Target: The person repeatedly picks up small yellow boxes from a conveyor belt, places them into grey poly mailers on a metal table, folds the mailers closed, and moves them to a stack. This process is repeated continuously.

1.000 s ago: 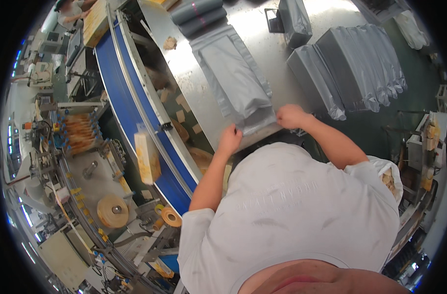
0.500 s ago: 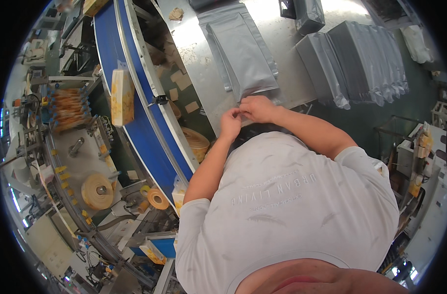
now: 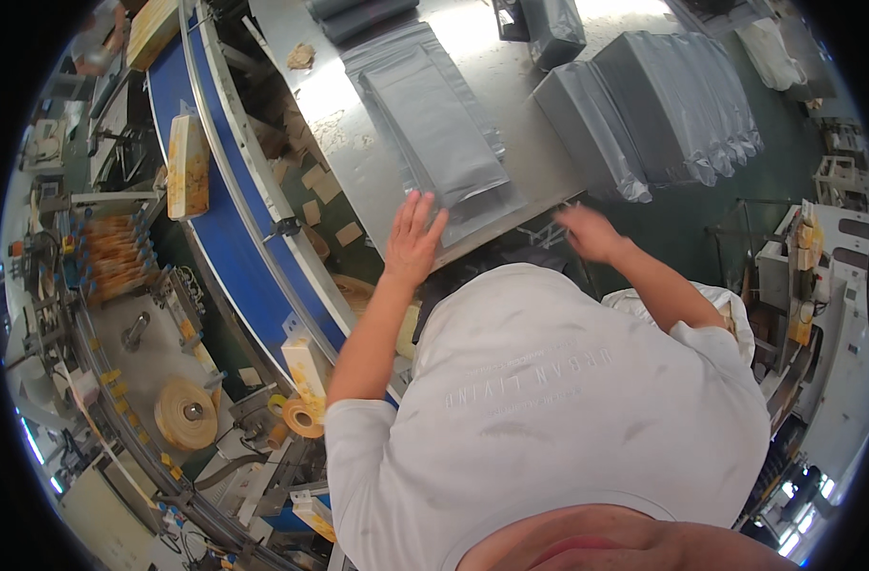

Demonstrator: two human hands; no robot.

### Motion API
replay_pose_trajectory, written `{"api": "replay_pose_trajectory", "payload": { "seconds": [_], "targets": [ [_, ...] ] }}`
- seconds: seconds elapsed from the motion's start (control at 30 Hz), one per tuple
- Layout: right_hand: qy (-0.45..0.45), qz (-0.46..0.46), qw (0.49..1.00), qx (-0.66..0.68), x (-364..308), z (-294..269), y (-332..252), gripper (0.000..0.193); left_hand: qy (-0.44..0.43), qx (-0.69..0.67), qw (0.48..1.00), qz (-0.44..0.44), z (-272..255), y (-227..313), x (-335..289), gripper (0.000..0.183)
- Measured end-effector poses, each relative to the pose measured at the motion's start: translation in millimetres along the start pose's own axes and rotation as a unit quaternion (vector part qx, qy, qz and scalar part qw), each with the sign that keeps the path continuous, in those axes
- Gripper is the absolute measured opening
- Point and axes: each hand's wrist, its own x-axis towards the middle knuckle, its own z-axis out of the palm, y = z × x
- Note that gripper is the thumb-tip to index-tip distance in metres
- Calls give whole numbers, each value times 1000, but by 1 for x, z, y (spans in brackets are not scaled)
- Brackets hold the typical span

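Observation:
Grey plastic bags (image 3: 439, 124) lie flat in a loose stack on the metal table, their near ends reaching the front edge. My left hand (image 3: 415, 238) is open, fingers stretched out, at the lower left corner of the stack. Apart from the bags, my right hand (image 3: 592, 235) hangs just past the table's front edge, its fingers smeared by motion. Thin pale strips (image 3: 546, 233) show beside it below the edge; whether the fingers hold one is unclear.
Filled grey packages (image 3: 677, 105) stand in a row along the table's right side. Dark grey rolls (image 3: 363, 14) lie at the far edge. Left of the metal table (image 3: 344, 143) runs a blue conveyor (image 3: 239, 205) carrying yellow-and-white packs (image 3: 189, 169). A crumpled brown scrap (image 3: 301, 55) lies on the table.
My hands were together at the near end of the top bag; now they are apart, the right swung out to the right. The bag's near end lies flatter. The view has shifted slightly.

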Motion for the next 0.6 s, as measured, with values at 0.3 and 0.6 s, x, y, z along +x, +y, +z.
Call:
{"api": "replay_pose_trajectory", "payload": {
  "seconds": [0.3,0.6],
  "targets": [
    [203,-425,853,-226,137,-86,-5,33,-115,34,964,238,8,-35,47,18],
    [188,51,802,565,169,-46,-9,17,-81,-256,899,-346,35,-36,51,14]
  ]
}}
